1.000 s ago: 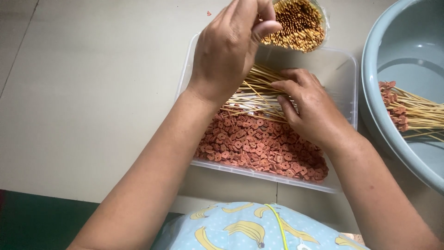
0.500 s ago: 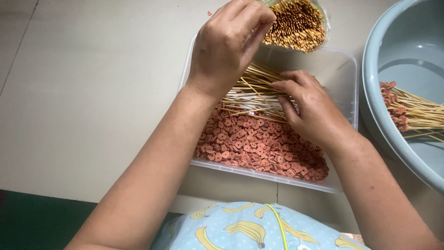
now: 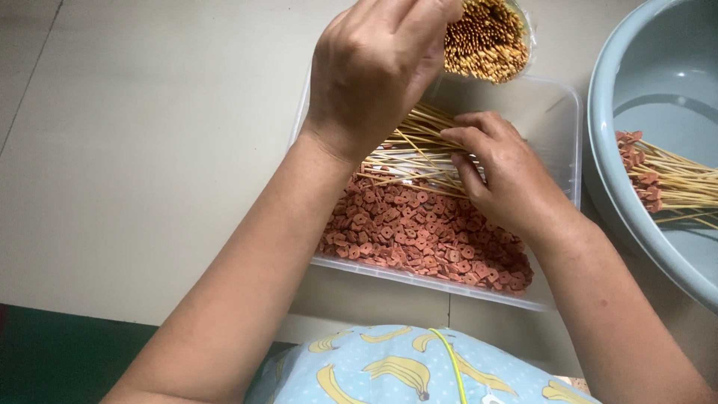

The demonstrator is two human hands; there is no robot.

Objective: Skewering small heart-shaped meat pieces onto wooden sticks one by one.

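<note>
Inside the clear rectangular plastic tray (image 3: 565, 127), thin pale bamboo skewers (image 3: 407, 153) lie across a heap of small reddish-brown ring-shaped pieces (image 3: 419, 232). The right hand (image 3: 508, 172) presses its fingers onto the skewers, grip loosely curled. Above them the left hand (image 3: 374, 67) hovers, fingers pinched; what they hold I cannot tell. Beside the tray, a grey-blue round plastic basin (image 3: 621, 90) holds loaded skewers (image 3: 658, 183).

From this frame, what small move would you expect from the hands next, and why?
Probably the left hand lowers toward the reddish ring-shaped pieces in the clear tray. It is raised over the tray with fingers pinched, while the right hand rests on the loose bamboo skewers. Loaded skewers already lie in the basin.
</note>
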